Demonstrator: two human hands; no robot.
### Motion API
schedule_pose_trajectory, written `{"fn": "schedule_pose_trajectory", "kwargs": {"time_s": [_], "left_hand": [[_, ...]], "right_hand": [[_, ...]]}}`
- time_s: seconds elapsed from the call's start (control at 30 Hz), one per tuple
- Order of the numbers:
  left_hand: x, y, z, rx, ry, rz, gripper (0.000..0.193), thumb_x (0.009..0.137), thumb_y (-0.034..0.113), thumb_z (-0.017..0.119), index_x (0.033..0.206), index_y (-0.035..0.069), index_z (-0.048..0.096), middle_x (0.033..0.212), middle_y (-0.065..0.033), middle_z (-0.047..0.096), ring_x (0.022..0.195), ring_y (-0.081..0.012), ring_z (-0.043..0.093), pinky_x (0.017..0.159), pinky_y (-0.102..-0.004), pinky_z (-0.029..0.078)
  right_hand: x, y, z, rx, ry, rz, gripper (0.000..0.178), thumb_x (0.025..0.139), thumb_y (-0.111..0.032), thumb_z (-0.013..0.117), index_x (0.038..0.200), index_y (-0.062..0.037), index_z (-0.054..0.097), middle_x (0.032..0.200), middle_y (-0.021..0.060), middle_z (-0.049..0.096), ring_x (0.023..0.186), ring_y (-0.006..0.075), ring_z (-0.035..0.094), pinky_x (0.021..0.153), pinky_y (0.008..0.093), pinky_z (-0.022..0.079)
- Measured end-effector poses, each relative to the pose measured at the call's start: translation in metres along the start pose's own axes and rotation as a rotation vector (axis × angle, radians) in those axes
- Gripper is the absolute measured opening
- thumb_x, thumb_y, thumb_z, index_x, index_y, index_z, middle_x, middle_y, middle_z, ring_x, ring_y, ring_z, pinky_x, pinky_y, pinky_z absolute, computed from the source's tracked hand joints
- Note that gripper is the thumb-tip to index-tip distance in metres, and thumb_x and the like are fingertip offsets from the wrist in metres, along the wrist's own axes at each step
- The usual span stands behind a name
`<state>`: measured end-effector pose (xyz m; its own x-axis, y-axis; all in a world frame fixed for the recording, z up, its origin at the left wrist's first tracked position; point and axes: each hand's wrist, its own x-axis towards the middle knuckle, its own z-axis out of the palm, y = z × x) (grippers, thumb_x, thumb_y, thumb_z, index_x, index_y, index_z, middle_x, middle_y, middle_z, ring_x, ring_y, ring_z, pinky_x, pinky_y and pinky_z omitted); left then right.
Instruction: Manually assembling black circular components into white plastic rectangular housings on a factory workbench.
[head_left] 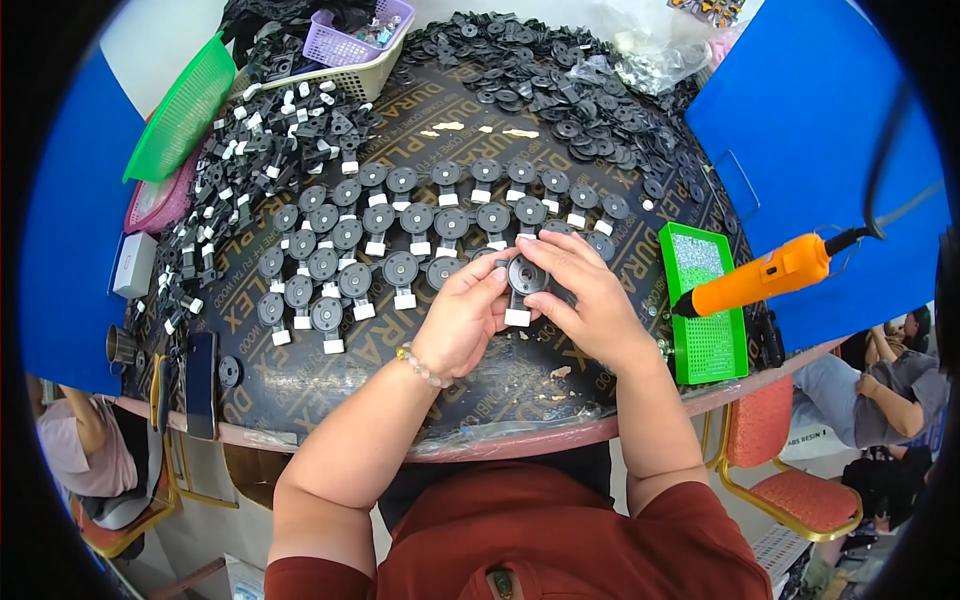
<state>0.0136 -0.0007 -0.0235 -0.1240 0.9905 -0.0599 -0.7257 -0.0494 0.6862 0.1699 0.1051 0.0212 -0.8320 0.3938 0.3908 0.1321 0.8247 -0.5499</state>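
A black caster-like part with a round disc (527, 274) and a white block on its stem is held between my two hands over the near middle of the table. My left hand (465, 312) pinches its left side, the thumb along the disc's edge. My right hand (592, 298) closes round the other side, with its fingers at the disc's top and its thumb low on the right. Just beyond them, similar black-and-white parts (400, 268) lie in several curved rows, discs up. My hands cover some of the nearest row.
An orange electric screwdriver (765, 275) hangs at right over a green tray (740, 345) of small metal pieces. Behind lie heaps of black discs (500, 60) and black-and-white stems (290, 135). A phone (201, 385) lies front left. Blue panels (820, 150) flank the table; other people sit beyond.
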Motion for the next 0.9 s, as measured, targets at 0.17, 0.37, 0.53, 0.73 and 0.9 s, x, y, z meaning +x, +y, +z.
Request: {"fn": "schedule_pose_trajectory", "kwargs": {"time_s": [0.17, 0.37, 0.53, 0.73, 0.9], "left_hand": [[0.001, 0.001, -0.001, 0.031, -0.001, 0.002, 0.038, 0.103, 0.016, 0.047, 0.137, 0.001, 0.048, 0.123, -0.0107, 0.063, 0.103, -0.0197, 0.067, 0.087, -0.0347, 0.057], [0.001, 0.0, -0.004, 0.039, 0.013, -0.024, 0.037, 0.102, 0.015, 0.047, 0.136, 0.0, 0.049, 0.124, -0.011, 0.062, 0.104, -0.02, 0.066, 0.089, -0.0346, 0.056], [-0.004, -0.004, 0.007, 0.125, 0.081, 0.017, 0.055, 0.103, 0.018, 0.041, 0.153, 0.008, 0.023, 0.126, -0.0138, 0.06, 0.11, -0.0233, 0.064, 0.094, -0.039, 0.053], [-0.003, 0.006, 0.011, 0.19, -0.001, 0.065, 0.06, 0.104, 0.028, 0.04, 0.155, 0.01, 0.014, 0.133, -0.0277, 0.055, 0.121, -0.0337, 0.058, 0.104, -0.0437, 0.046], [0.0, 0.004, 0.012, 0.221, 0.025, 0.082, 0.052, 0.104, 0.027, 0.039, 0.15, 0.006, 0.025, 0.13, -0.0277, 0.057, 0.119, -0.0343, 0.059, 0.102, -0.0423, 0.047]], "right_hand": [[-0.001, -0.002, -0.001, -0.008, -0.011, -0.004, 0.058, 0.08, -0.012, 0.073, 0.135, -0.0064, 0.056, 0.137, 0.0103, 0.058, 0.13, 0.0317, 0.049, 0.112, 0.0445, 0.035], [-0.001, -0.009, -0.001, -0.098, -0.002, -0.004, 0.052, 0.082, -0.014, 0.071, 0.132, -0.0094, 0.058, 0.132, 0.0097, 0.06, 0.126, 0.0319, 0.051, 0.111, 0.0482, 0.035], [-0.005, -0.01, -0.005, 0.024, 0.002, 0.001, 0.048, 0.077, -0.007, 0.071, 0.125, -0.0052, 0.061, 0.123, 0.0141, 0.063, 0.116, 0.0328, 0.057, 0.102, 0.0421, 0.044], [-0.008, 0.023, -0.032, -0.237, 0.472, 0.26, 0.047, 0.073, 0.003, 0.064, 0.119, -0.0013, 0.06, 0.121, 0.0165, 0.062, 0.116, 0.0333, 0.056, 0.102, 0.0397, 0.044], [-0.026, 0.081, -0.04, -0.478, 0.4, 0.507, 0.044, 0.074, 0.005, 0.062, 0.118, 0.004, 0.058, 0.117, 0.0215, 0.06, 0.11, 0.0392, 0.056, 0.099, 0.0445, 0.045]]}}
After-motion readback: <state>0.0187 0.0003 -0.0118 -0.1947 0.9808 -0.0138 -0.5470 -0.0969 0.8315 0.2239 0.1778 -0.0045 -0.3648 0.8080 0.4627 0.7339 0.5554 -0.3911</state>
